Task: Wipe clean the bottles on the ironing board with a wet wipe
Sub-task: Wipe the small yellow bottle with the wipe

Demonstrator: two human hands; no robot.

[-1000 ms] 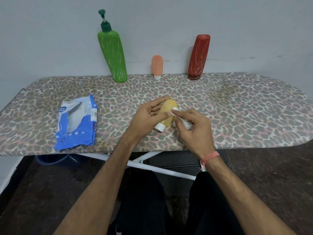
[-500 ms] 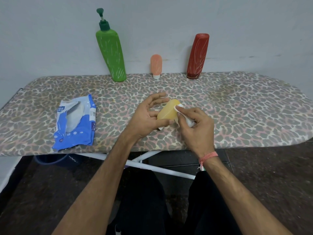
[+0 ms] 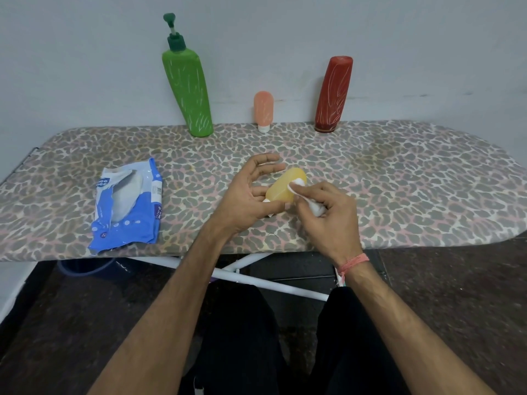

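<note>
R grip (image 3: 328,212) round 1 wipe (image 3: 298,184), L grip (image 3: 245,199) loosely round 1 yellow bottle (image 3: 282,188); 3 bottles behind.

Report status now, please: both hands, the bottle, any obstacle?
Left hand holds yellow bottle, fingers spread. Right hand pinches wet wipe against it. Nothing in the way.
</note>
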